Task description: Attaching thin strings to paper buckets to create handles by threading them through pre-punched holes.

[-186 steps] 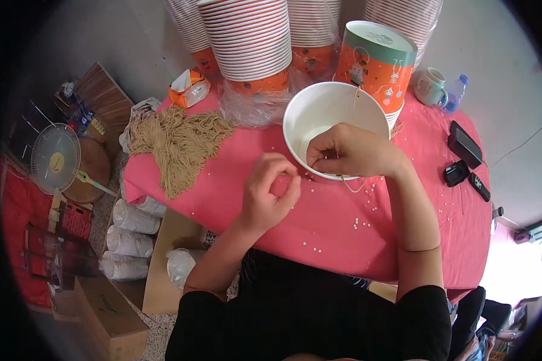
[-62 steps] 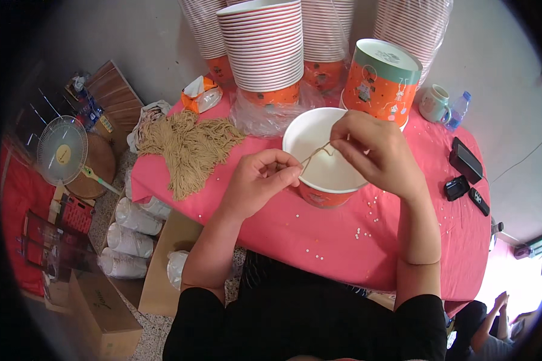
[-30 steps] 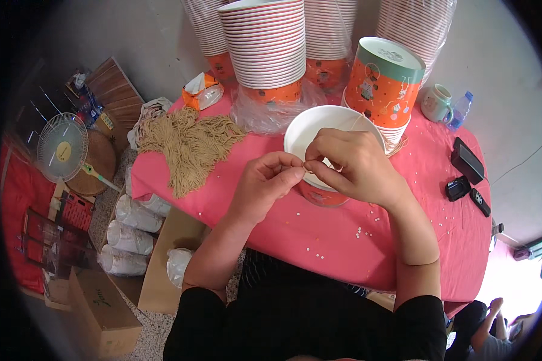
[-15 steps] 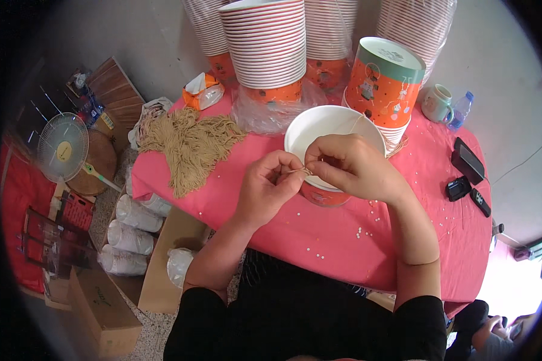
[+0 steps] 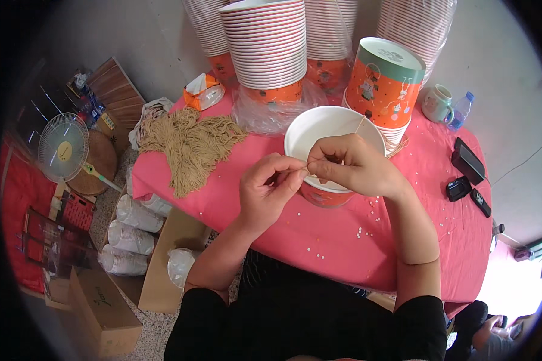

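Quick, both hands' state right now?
Left hand: closed, thumb and finger pinching a thin cord.
Right hand: closed, fingertips pinching thin cord against the left's, over the white-lined bucket's near rim.

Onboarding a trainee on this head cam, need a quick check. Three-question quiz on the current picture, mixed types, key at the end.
1. True or false: the pale green mug stands beside the blue-capped bottle.

2. What lies at the left end of the pink-covered table?
A) a remote
B) a tan string bundle
C) a black case

3. What do the left hand and right hand pinch between their fingertips?

Key:
1. True.
2. B.
3. A thin strand, mostly hidden by the fingers.
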